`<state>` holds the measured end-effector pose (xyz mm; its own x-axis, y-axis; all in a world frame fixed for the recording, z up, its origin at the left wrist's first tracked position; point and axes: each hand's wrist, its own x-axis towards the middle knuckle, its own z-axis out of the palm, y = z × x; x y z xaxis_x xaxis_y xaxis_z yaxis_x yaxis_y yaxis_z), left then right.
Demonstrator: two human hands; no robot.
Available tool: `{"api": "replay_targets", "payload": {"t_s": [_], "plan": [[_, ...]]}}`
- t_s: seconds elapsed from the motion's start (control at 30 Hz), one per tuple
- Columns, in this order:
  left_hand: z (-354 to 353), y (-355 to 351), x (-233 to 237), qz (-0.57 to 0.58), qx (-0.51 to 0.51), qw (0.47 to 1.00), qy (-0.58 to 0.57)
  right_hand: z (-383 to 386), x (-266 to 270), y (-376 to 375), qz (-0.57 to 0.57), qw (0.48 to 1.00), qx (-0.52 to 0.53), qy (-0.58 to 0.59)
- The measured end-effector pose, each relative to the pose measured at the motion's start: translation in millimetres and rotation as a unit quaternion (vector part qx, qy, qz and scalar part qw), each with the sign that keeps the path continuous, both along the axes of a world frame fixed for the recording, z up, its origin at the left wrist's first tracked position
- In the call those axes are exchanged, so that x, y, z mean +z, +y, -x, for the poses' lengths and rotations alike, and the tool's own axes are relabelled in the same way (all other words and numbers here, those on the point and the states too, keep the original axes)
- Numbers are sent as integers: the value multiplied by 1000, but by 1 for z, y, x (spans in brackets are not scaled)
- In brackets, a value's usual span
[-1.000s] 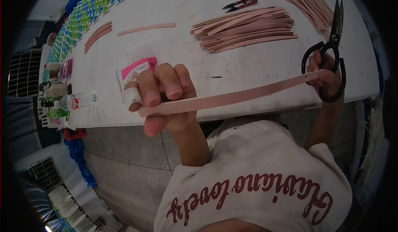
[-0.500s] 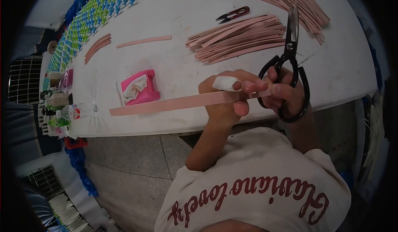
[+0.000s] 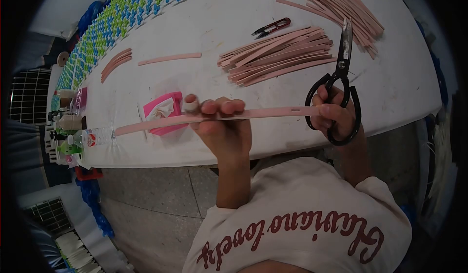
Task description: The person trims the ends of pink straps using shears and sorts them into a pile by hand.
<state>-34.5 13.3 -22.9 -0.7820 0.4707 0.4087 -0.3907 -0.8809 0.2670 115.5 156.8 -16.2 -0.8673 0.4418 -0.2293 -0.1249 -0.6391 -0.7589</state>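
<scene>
A long pink strip (image 3: 278, 112) with a small slot near its right end is stretched between my two hands. My left hand (image 3: 224, 134) is under the strip's middle, its fingers curled over it, with a white wrap on one fingertip. At the strip's right end, my right hand (image 3: 339, 114) pinches it between thumb and fingers. That same hand carries black-handled scissors (image 3: 343, 53), their blades pointing away from me and close together. A pile of pink strips (image 3: 278, 53) lies beyond my hands, and a second pile (image 3: 341, 9) is farther back on the right.
On the white table (image 3: 180, 85) are small red-handled snips (image 3: 272, 27), a pink box with white tissue (image 3: 163, 112), one separate strip (image 3: 169, 59) and several short strips (image 3: 116, 64). Bottles (image 3: 73, 122) stand at the left edge; green and blue pieces (image 3: 102, 39) line the back left.
My left hand has slid left along the strip, away from my right hand. The slot near the right end now shows. My right hand has kept the scissors and the strip's end.
</scene>
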Motion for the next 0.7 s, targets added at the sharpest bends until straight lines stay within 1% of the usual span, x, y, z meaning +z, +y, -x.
{"api": "replay_targets", "payload": {"t_s": [0.07,0.1,0.13,0.2,0.23,0.3,0.33,0.4,0.43,0.5,0.53,0.57,0.63,0.67,0.7], "plan": [[8,-6,15,31,71,997,-18,-8,-6,11,-12,1000,-20,-5],[16,-8,17,55,92,994,34,-12,-7,17,-15,1000,-23,-5],[19,-8,20,51,89,994,33,-17,-8,22,-41,998,-36,-9],[22,-9,29,96,145,985,10,-24,-7,31,-71,996,-52,-13],[23,-8,29,92,143,985,9,-27,-6,35,-96,993,-62,-12],[23,-7,29,189,189,964,-3,-32,-4,41,-126,989,-75,-13],[22,-4,30,184,184,966,-5,-33,-2,42,-142,986,-88,-10],[20,1,31,204,187,959,-56,-36,-1,49,-167,981,-102,-8],[22,1,31,196,185,961,-59,-37,-1,55,-178,979,-105,-3],[33,-4,28,200,230,950,-65,-37,1,70,-196,975,-105,4],[39,-9,27,191,260,943,-82,-36,2,78,-204,969,-137,10],[44,-15,29,185,261,944,-83,-35,3,86,-211,963,-168,17],[49,-24,32,161,287,942,-60,-35,12,111,-257,944,-205,25],[49,-26,35,157,289,943,-60,-34,13,129,-231,945,-220,72],[49,-27,37,151,285,945,-52,-29,20,146,-236,938,-238,93]]}}
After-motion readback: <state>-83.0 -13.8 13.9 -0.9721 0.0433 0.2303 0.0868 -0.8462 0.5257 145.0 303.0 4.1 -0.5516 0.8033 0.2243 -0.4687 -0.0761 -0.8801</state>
